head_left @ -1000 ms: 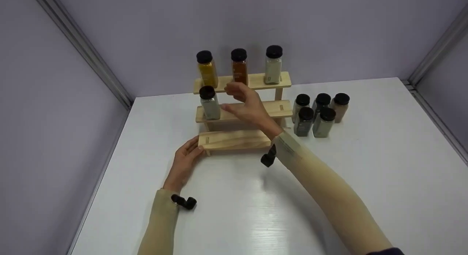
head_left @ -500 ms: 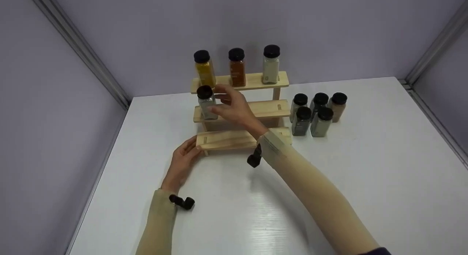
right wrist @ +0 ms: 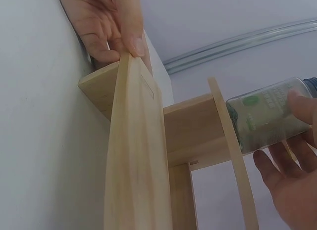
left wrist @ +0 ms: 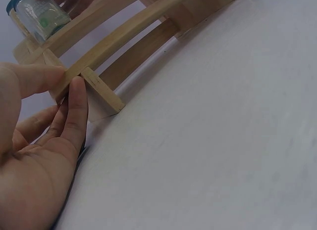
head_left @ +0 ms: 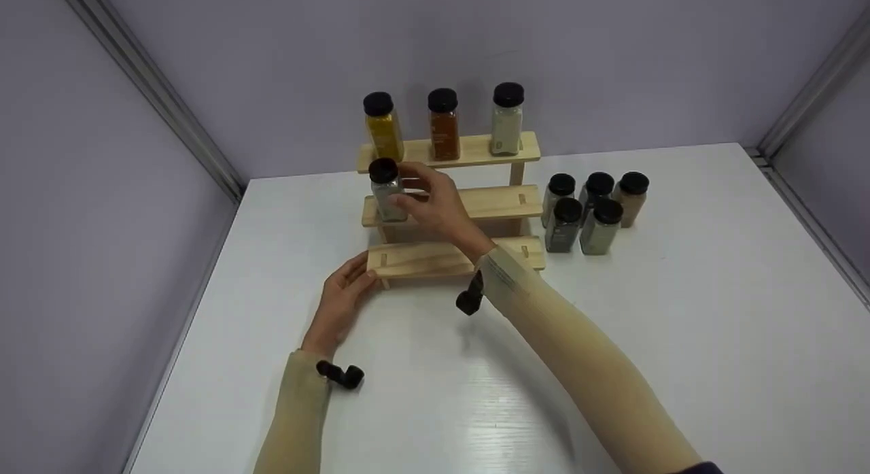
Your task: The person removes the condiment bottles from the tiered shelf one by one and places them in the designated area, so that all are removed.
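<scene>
A three-tier wooden spice rack (head_left: 442, 258) stands against the back wall. At the left end of its lowest shelf, my left hand (head_left: 340, 302) pinches the board, thumb above and fingers beneath, as the left wrist view shows. My right hand (head_left: 438, 205) holds a spice jar (head_left: 386, 192) with a black lid at the left end of the middle shelf. The right wrist view shows the thumb on one side of this clear jar (right wrist: 267, 114) of pale green contents and the fingers on the other. Its base is right at the shelf board.
On the top shelf stand a yellow jar (head_left: 385, 135), a red-brown jar (head_left: 445, 130) and a pale jar (head_left: 507, 126). Several more jars, one of them dark (head_left: 564, 229), cluster on the white table (head_left: 714, 290) to the rack's right.
My right hand has moved left from beside the jar on the middle shelf and closed its thumb and fingers around it. The left hand stays on the rack's lowest shelf.
</scene>
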Demonstrator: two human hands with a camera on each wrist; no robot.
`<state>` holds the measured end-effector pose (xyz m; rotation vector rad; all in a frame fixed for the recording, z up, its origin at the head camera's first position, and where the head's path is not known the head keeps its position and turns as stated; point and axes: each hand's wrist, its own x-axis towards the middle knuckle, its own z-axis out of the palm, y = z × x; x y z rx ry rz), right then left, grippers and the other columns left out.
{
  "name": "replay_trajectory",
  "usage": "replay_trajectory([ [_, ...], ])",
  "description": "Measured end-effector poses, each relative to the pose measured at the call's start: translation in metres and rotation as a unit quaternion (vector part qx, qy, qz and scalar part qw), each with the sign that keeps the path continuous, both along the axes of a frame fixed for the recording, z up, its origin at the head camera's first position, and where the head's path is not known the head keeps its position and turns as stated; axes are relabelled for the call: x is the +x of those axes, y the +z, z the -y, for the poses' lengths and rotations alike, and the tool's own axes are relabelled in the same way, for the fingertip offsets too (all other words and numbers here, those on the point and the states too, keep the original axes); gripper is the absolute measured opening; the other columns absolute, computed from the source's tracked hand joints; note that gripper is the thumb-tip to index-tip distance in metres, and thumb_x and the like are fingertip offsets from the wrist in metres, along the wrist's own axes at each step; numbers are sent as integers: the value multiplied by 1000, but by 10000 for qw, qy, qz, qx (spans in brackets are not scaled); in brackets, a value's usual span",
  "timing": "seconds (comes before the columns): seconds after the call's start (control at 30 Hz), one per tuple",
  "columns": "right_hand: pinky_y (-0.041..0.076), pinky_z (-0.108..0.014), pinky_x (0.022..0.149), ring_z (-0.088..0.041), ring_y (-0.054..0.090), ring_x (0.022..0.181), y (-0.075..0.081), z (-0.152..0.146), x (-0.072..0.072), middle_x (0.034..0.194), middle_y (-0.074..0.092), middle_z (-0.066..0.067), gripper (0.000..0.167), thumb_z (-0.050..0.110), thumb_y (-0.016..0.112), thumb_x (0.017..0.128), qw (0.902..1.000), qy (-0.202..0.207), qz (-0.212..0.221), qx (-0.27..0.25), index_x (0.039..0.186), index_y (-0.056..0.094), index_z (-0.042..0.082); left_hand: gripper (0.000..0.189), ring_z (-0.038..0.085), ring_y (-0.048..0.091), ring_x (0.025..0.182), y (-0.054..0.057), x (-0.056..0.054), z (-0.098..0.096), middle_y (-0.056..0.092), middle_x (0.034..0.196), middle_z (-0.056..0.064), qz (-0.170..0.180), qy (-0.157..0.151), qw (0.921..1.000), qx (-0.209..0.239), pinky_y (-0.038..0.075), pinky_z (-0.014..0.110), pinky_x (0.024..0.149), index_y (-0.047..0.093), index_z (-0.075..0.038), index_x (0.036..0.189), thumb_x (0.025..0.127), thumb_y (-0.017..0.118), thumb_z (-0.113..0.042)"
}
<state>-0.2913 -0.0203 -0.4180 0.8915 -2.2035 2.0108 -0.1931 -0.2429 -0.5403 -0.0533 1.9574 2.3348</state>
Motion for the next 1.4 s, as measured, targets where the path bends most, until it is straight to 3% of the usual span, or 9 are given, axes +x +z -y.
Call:
replay_trajectory([
  [0.43,59,-38,111,-33,65,133,5,-3,8,147,63,-19,51,0,74,99,9997,-246,38,13,148,61,0,56,27,53,145,0,0,1,53,157,15,-61,34,9999,-145,54,29,115,45,-4,161,109,64,-13],
  [0.8,54,-52,116,-37,66,130,5,-24,10,143,66,-22,51,0,78,96,9993,-270,-243,90,145,62,-4,56,27,52,145,1,1,0,52,158,16,-27,24,10000,-83,54,28,115,44,-3,161,109,64,-11],
  [1.1,59,-39,110,-34,66,131,4,-45,15,145,65,-19,50,0,77,97,9993,-351,-142,46,145,64,0,57,28,50,146,2,1,-2,48,161,19,50,45,9999,155,55,29,114,41,-1,162,109,62,-8],
  [1.4,58,-43,112,-32,66,130,4,-69,17,145,66,-18,50,1,77,97,9986,-493,-185,6,146,64,1,57,28,50,146,2,1,-2,47,162,18,48,60,9999,145,54,30,115,41,-1,163,109,61,-7],
])
